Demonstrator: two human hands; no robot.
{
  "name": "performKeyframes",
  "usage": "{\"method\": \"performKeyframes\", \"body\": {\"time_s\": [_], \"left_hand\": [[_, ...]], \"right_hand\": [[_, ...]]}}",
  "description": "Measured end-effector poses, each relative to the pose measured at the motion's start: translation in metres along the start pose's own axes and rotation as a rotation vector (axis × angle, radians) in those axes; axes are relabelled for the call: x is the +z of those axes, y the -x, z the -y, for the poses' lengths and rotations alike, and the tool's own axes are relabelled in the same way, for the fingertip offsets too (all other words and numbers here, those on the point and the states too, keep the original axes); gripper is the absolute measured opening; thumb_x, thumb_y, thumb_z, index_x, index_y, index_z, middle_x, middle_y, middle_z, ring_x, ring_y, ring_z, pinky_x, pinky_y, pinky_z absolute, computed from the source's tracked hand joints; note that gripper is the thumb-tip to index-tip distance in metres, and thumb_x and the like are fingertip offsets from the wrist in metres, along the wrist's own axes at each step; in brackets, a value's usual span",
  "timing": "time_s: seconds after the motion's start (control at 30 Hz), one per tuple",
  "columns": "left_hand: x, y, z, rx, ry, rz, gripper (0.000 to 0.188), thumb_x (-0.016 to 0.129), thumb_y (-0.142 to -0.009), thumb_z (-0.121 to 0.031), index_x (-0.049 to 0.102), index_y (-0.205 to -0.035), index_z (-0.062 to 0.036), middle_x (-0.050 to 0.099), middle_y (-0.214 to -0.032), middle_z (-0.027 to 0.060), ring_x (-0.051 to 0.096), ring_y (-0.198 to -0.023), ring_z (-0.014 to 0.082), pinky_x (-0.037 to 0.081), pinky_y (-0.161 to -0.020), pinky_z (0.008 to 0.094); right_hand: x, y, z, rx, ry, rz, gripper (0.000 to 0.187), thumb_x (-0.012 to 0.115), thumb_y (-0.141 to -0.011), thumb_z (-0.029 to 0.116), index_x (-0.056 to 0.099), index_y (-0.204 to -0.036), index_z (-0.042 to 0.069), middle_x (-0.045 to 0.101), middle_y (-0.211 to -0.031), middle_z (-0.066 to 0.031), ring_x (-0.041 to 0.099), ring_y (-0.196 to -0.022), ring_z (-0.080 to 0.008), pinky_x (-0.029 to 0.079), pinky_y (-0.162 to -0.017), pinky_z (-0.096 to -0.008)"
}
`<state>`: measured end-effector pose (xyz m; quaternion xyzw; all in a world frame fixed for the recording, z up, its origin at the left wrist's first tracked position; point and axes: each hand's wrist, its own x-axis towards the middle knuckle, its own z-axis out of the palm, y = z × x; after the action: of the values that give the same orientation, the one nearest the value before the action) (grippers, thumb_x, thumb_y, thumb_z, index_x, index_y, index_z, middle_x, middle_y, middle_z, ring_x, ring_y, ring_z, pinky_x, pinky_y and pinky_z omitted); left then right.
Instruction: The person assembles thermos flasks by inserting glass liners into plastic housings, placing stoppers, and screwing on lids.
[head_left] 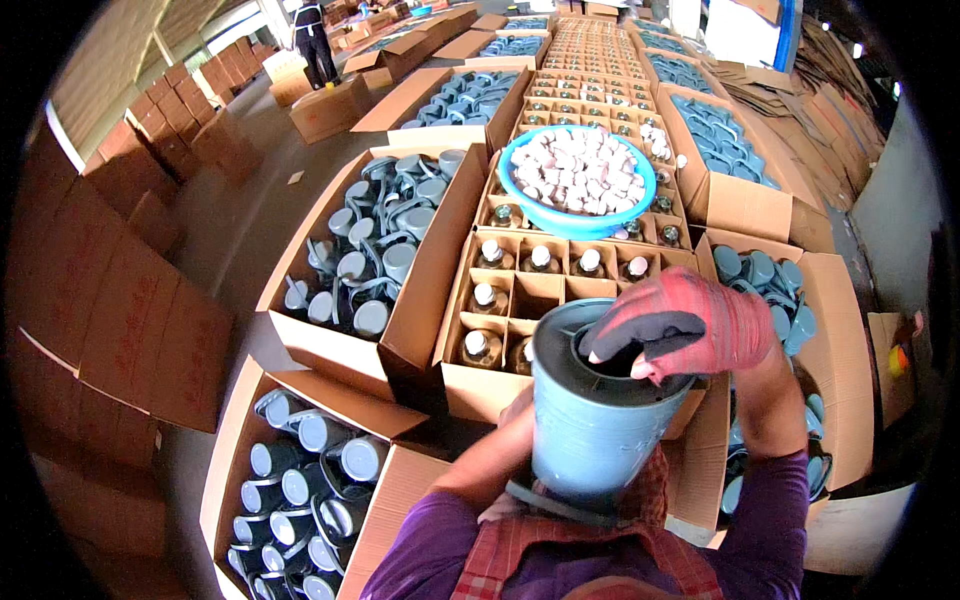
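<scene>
In front of my chest stands a blue-grey, tapered jug-like shell, its wide end up, with a dark inner ring and a round opening. My right hand, in a red glove with dark finger pads, is over this opening. Its fingers are curled in a pinch at the edge, and anything between them is too hidden to make out. My left hand is mostly behind the shell, beside its left wall; its fingers are hidden. Just beyond is a divided carton of glass flasks with white caps.
A blue basin heaped with small whitish pads sits on the cartons ahead. Open cartons of blue-grey handled shells flank the row on the left, with more shells at right. Another person stands at far left near stacked boxes.
</scene>
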<state>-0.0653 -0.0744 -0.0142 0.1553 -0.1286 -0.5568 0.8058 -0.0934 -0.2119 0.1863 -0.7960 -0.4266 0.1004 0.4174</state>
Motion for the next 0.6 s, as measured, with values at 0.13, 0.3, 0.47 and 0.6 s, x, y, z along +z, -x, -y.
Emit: {"method": "performKeyframes", "body": {"time_s": [0.13,0.3,0.47,0.6], "left_hand": [[-0.010,-0.009,0.039,-0.111,-0.039,0.135,0.045,0.050,-0.087,-0.028,0.047,-0.121,0.0008,0.058,-0.109,0.0126,0.055,-0.099,0.0176,0.044,-0.086,0.0303],[-0.013,0.003,0.054,-0.131,-0.127,0.177,0.041,0.053,-0.086,-0.021,0.047,-0.122,-0.0015,0.058,-0.110,0.0115,0.055,-0.099,0.0170,0.043,-0.087,0.0292],[-0.006,0.015,0.048,0.318,-1.151,0.097,0.038,0.055,-0.086,-0.019,0.049,-0.120,-0.0040,0.061,-0.104,0.0088,0.057,-0.092,0.0170,0.045,-0.082,0.0291],[-0.017,0.031,0.057,0.061,-1.040,-0.546,0.042,0.052,-0.084,-0.036,0.051,-0.113,-0.0049,0.064,-0.090,0.0111,0.061,-0.083,0.0309,0.047,-0.073,0.0362]], "right_hand": [[-0.001,0.017,0.028,0.317,-0.023,0.004,0.035,0.073,-0.065,0.017,0.063,-0.096,0.004,0.064,-0.092,-0.0086,0.061,-0.086,-0.0200,0.046,-0.077,-0.0308],[0.003,0.052,0.046,0.374,-0.077,-0.051,0.034,0.072,-0.066,0.015,0.064,-0.097,0.004,0.065,-0.092,-0.0072,0.062,-0.086,-0.0186,0.047,-0.077,-0.0299],[0.021,0.072,0.051,0.490,0.263,-0.145,0.029,0.071,-0.061,0.019,0.063,-0.085,0.005,0.063,-0.085,-0.0126,0.062,-0.079,-0.0262,0.047,-0.071,-0.0332],[0.030,0.087,0.030,0.598,0.391,-0.364,0.025,0.068,-0.057,0.018,0.057,-0.072,0.002,0.056,-0.067,-0.0164,0.056,-0.064,-0.0309,0.045,-0.061,-0.0347]]}}
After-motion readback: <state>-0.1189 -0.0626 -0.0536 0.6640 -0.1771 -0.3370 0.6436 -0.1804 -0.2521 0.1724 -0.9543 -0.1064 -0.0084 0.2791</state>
